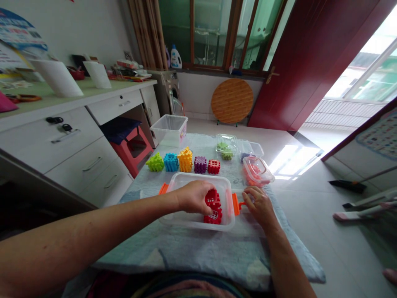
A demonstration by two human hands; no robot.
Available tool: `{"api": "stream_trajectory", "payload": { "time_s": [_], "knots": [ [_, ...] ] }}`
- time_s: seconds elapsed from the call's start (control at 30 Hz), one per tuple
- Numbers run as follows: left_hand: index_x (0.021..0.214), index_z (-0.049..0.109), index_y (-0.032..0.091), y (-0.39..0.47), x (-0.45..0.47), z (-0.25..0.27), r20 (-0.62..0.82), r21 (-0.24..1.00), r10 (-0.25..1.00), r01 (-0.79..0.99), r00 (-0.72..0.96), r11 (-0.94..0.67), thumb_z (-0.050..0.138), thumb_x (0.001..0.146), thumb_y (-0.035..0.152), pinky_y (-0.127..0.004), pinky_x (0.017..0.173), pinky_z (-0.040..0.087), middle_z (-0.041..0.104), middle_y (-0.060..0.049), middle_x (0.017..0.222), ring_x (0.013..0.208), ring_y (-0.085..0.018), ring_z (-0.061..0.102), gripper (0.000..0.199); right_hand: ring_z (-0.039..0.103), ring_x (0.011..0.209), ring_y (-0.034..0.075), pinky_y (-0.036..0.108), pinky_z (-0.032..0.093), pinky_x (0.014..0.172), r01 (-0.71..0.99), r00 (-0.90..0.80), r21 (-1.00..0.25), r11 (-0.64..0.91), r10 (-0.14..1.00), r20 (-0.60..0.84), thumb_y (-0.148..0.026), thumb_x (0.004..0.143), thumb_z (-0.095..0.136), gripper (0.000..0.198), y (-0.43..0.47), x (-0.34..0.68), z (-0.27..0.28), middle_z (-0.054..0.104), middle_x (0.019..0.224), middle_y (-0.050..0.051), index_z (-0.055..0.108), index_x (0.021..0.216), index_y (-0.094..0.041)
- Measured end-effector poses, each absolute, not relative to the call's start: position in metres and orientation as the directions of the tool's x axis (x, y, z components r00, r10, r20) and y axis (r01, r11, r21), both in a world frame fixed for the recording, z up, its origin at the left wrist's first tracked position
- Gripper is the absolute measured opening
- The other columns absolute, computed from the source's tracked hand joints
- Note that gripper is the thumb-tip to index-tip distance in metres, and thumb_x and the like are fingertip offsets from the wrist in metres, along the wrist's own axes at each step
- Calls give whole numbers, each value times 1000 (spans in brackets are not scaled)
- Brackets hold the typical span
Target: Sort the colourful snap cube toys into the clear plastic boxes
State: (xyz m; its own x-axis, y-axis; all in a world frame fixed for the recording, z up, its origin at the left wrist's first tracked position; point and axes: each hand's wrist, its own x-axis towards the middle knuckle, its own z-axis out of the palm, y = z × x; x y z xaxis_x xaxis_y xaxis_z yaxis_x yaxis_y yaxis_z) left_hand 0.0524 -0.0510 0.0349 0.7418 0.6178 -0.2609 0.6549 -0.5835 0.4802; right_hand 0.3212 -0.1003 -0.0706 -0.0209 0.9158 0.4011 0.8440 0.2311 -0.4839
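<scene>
A clear plastic box (pixel 186 223) with orange side latches (pixel 236 204) stands on the cloth in front of me. My left hand (pixel 197 196) reaches over it, its fingers curled around a red building block (pixel 212 198). Touching that piece from below is another red block (pixel 213 217) with a white grid window. My right hand (pixel 258 203) is beside the box's right latch, its fingers bent. A small orange-red bit shows at its fingertips, and whatever they grip is mostly hidden. Behind the box are green (pixel 155 162), blue (pixel 171 162), yellow (pixel 185 159), purple (pixel 200 164) and red (pixel 214 166) block shapes in a row.
An open clear bin (pixel 170 128) is at the table's back left. Small clear containers with green pieces (pixel 226 153) and orange-red pieces (pixel 254 176) stand back right. A red stool (pixel 132 145) is tucked under the desk (pixel 77 103) at left.
</scene>
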Motion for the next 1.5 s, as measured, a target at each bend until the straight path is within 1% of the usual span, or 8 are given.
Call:
{"api": "stream_trajectory", "payload": {
  "time_s": [0.17, 0.47, 0.57, 0.67, 0.9, 1.17, 1.37, 1.5],
  "knots": [
    [88, 61, 18, -46, 56, 27, -356, 671, 561, 622, 747, -403, 74, 63, 30, -23, 60, 40, 64, 3, 79, 70, -15, 59, 31, 63, 88, 22, 37, 48, 86, 846, -21, -480, 231, 914, 405, -34, 90, 51, 21, -100, 321, -70, 69, 91, 7, 66, 83, -21],
    [88, 60, 18, -46, 55, 30, -421, 662, 508, 638, 751, -394, 75, 63, 33, -24, 59, 41, 63, 3, 79, 71, -15, 59, 32, 63, 89, 22, 37, 48, 86, 847, -17, -483, 222, 919, 393, -33, 90, 50, 21, -100, 322, -72, 68, 92, 7, 66, 83, -21],
    [87, 60, 19, -46, 55, 33, -369, 558, 559, 658, 743, -506, 72, 64, 31, -24, 60, 42, 65, 2, 80, 71, -16, 60, 29, 64, 89, 22, 37, 49, 86, 843, -15, -488, 225, 918, 397, -33, 90, 50, 22, -100, 321, -71, 69, 91, 7, 67, 82, -21],
    [86, 60, 19, -51, 57, 34, -278, 329, 663, 717, 695, -614, 69, 66, 33, -28, 63, 45, 68, -4, 85, 77, -22, 64, 25, 63, 88, 22, 37, 49, 85, 843, -18, -487, 230, 916, 401, -32, 90, 50, 22, -100, 321, -71, 69, 92, 7, 67, 82, -21],
    [106, 59, 16, -66, 59, 25, -186, 54, 743, 762, 643, -645, 61, 72, 28, -39, 67, 54, 68, -14, 104, 86, -32, 68, 36, 63, 89, 22, 37, 48, 86, 849, -33, -475, 234, 919, 393, -32, 90, 50, 21, -100, 323, -73, 68, 92, 7, 66, 82, -21],
    [111, 56, 14, -65, 56, 23, -193, 11, 731, 746, 655, -665, 59, 73, 21, -43, 68, 57, 66, -15, 105, 87, -33, 68, 39, 62, 90, 23, 37, 47, 87, 848, -33, -477, 231, 921, 387, -32, 91, 50, 21, -100, 323, -73, 68, 93, 7, 66, 83, -21],
    [112, 54, 15, -65, 55, 24, -214, 67, 718, 743, 663, -666, 62, 74, 31, -43, 70, 57, 67, -14, 104, 87, -33, 68, 42, 63, 89, 22, 36, 47, 86, 851, -28, -471, 231, 917, 398, -32, 90, 50, 21, -101, 322, -71, 68, 92, 7, 67, 82, -21],
    [112, 53, 15, -68, 55, 29, -140, 41, 734, 745, 664, -666, 60, 75, 25, -42, 68, 58, 67, -12, 104, 86, -32, 69, 39, 63, 89, 22, 35, 47, 86, 849, -28, -475, 231, 918, 395, -32, 90, 50, 22, -100, 322, -72, 68, 92, 7, 67, 82, -21]
  ]
}}
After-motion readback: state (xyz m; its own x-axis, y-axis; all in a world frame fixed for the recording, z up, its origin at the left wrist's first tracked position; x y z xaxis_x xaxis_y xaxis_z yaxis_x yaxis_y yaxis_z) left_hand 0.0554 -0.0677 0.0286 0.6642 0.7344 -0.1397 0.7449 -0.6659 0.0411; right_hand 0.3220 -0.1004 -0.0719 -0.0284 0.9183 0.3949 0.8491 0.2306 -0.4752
